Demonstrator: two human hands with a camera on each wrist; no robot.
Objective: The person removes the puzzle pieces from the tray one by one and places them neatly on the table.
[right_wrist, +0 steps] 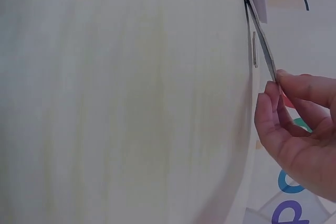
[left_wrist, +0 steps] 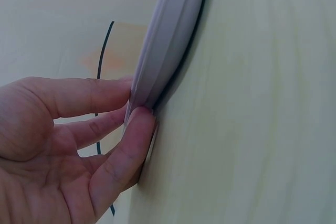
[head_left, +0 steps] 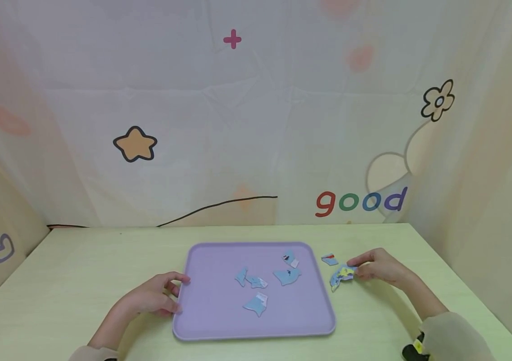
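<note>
My right hand (head_left: pixel 382 268) is just right of the tray and pinches a blue-and-yellow puzzle piece (head_left: pixel 342 275) between thumb and fingers. Seen edge-on in the right wrist view, that thin piece (right_wrist: pixel 265 45) slants up off the table. A smaller blue puzzle piece with a red mark (head_left: pixel 329 259) lies beside it. My left hand (head_left: pixel 158 295) holds the left rim of the lilac tray (head_left: pixel 256 335); in the left wrist view, thumb and fingers (left_wrist: pixel 139 135) meet its raised edge (left_wrist: pixel 163 51). Inside the tray lie several light-blue puzzle pieces, among them one at the front (head_left: pixel 258 304).
The pale wooden table (head_left: pixel 79 271) extends on both sides of the tray. A patterned curtain (head_left: pixel 256 125) with the word good rises behind the table's back edge and along both sides.
</note>
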